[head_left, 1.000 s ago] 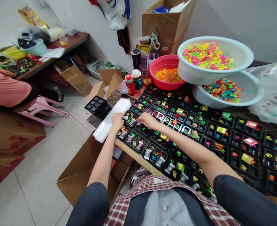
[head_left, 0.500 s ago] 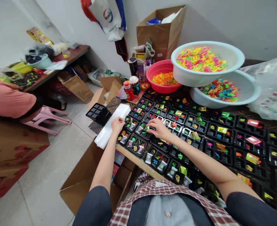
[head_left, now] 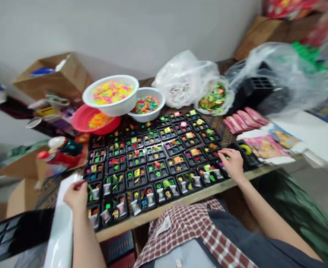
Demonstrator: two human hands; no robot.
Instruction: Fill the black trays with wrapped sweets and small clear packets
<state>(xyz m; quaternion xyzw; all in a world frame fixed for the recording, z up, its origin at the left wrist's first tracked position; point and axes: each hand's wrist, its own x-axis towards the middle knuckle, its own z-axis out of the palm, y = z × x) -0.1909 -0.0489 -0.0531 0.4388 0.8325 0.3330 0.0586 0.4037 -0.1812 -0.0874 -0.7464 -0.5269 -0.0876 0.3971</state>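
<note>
- The left hand (head_left: 76, 195) pinches the top edge of a white plastic sheet (head_left: 60, 230) in a narrow grip, between thumb and fingers. The sheet hangs down from this grip, beyond the table edge.
- The right hand (head_left: 232, 163) is half open, and its fingers (head_left: 222, 153) rest on the end of the black trays (head_left: 152, 165). I cannot tell if they hold a small piece.
- The trays lie between the two hands, just ahead of the wooden table edge (head_left: 180, 201). Small clear bags (head_left: 197, 181) stand in the front row, near the right hand.
- Step in hand, in my judgement: the hands work at the tray rows with the sheet ready. The next move calls for a firm pinch on the sheet.
- Difference: the head view has turned. The right hand was over the middle of the trays, and now it is at their far end. The sheet was lying on the table side, and now it hangs from the grip.
</note>
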